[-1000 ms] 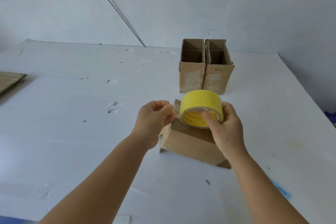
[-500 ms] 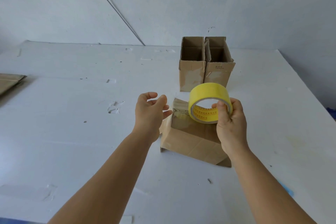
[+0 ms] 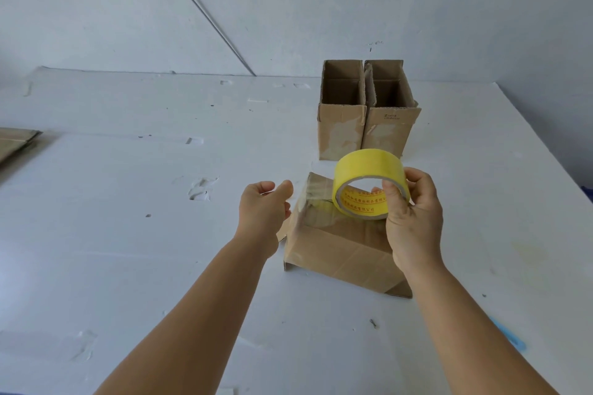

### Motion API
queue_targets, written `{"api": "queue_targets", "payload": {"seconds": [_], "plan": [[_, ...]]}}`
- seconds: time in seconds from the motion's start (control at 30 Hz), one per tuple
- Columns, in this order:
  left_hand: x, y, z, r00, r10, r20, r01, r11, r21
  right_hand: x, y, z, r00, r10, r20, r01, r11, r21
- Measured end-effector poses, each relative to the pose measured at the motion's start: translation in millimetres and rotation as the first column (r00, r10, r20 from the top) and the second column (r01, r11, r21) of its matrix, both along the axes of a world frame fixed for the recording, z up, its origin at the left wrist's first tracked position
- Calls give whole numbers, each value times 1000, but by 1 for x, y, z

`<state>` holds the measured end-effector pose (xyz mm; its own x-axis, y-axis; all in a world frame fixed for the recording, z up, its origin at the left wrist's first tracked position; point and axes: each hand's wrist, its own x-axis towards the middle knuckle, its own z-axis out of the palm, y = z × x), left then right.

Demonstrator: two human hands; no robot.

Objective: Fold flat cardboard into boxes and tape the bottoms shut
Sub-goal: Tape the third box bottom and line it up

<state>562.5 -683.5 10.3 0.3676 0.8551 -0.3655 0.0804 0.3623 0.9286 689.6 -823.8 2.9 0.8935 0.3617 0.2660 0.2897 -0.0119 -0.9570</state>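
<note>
A brown cardboard box (image 3: 340,253) lies bottom-up on the white table (image 3: 128,234) in front of me. Just above its far right side, my right hand (image 3: 414,218) grips a yellow tape roll (image 3: 365,167), thumb through the core. A clear strip of tape (image 3: 308,199) runs left from the roll over the box's far left corner. My left hand (image 3: 260,212) is beside that corner, thumb and fingers pinched at the strip's free end.
Two folded open-top boxes (image 3: 341,125) (image 3: 390,128) stand side by side behind the tape roll. Flat cardboard (image 3: 16,143) lies at the table's left edge. A blue tool (image 3: 510,335) rests near my right forearm. A wall closes the table's far side.
My hands have drawn apart: the roll went right and up, the left hand stayed left, and a strip of clear tape now stretches between them over the box.
</note>
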Motion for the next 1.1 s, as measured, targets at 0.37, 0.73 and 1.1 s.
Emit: {"api": "queue_targets", "payload": {"seconds": [0.37, 0.73, 1.1], "plan": [[0, -7, -12, 975, -140, -170, 136, 990, -36, -8, 4, -3, 1000, -14, 12, 15, 999, -39], [-22, -39, -11, 988, 37, -147, 89, 639, 764, -13, 6, -5, 999, 3, 32, -1, 998, -65], [-20, -14, -11, 792, -467, -392, 610, 607, 510, -21, 12, 0, 998, 61, 25, -58, 992, -108]]}}
